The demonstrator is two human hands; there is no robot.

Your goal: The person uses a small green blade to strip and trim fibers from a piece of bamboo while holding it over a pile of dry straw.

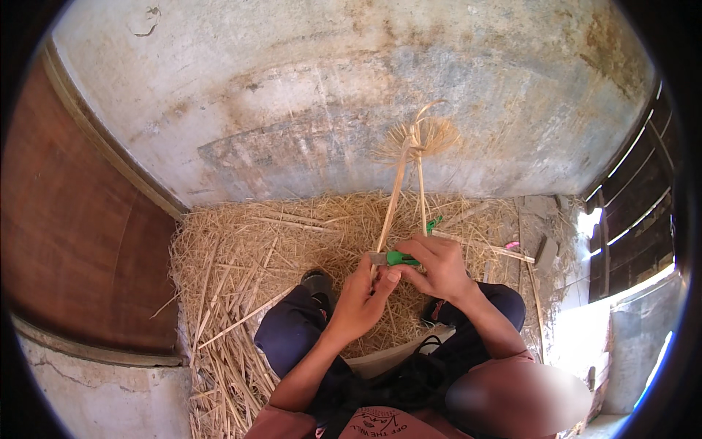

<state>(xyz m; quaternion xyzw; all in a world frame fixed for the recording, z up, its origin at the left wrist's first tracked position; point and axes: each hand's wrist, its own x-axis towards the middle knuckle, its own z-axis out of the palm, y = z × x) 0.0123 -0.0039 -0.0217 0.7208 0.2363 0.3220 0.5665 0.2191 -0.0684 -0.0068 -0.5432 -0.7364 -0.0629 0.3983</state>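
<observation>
My right hand (439, 265) is closed around the green handle of a knife (401, 257). Its short grey blade points left, against my left hand. Pinched between the fingers of my left hand (362, 296) is the lower end of a pale split-bamboo strip (393, 205). The strip rises away from me to a knotted, looped top, with a fan of frayed fibres (437, 136) around it near the wall. A second thin strip (422, 194) runs down from the same knot toward my right hand. My fingers partly hide where blade and strip meet.
Fibre shavings (292, 241) cover the floor, with a pile of long split strips (219, 366) at lower left. A grey block (546, 254) lies at right. A stained wall (307, 95) stands ahead, a brown panel (80, 219) at left, dark slats (636, 197) at right.
</observation>
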